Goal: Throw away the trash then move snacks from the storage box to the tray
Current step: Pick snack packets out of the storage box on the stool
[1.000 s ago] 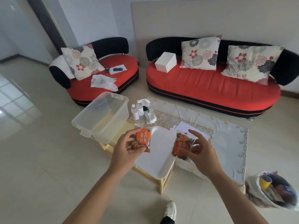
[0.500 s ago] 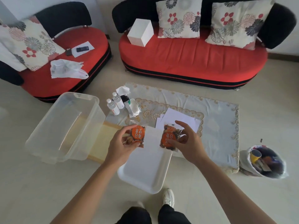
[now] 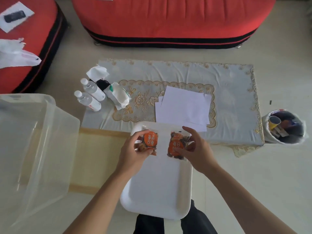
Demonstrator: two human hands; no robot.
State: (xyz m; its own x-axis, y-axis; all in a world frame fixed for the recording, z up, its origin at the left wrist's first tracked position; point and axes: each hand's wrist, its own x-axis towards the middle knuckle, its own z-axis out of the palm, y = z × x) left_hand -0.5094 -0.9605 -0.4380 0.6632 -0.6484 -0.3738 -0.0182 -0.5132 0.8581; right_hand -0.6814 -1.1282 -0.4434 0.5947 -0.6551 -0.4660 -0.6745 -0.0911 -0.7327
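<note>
Holding a snack packet in each hand over the far end of the white tray [image 3: 157, 191], so both hands are busy. Left hand [image 3: 131, 154] has fingers and thumb curled round the left packet [image 3: 150, 140], its round orange label facing up, brown bits showing thru the clear wrap. Right hand [image 3: 197, 149] pinches the right packet [image 3: 175, 146] btwn thumb and fingers, same orange label. The packets are side by side w/ a small gap, not touching each other. Can't tell if either one rests on the tray or hangs just above it.

The tray runs lengthwise toward the person, its far end reaching onto the cloth [image 3: 228, 98] and its near end over dark trousers [image 3: 148, 223]. The storage box [image 3: 33, 141], clear plastic, stands to the left on a pale wooden surface [image 3: 98, 149], well apart from the hands. The trash bin [image 3: 285, 127] sits on the floor at the right end of the cloth, lined w/ a white bag, a yellow cup and dark scraps inside.

On the cloth, white paper sheets [image 3: 184, 107] lie just beyond the tray. At the left corner are two small clear bottles [image 3: 89, 100] and a tissue pack [image 3: 118, 95] beside them. A red sofa [image 3: 168, 19] runs across the top. A red armchair [image 3: 33, 48] at top left has a white plastic bag [image 3: 16, 54] on the seat.
</note>
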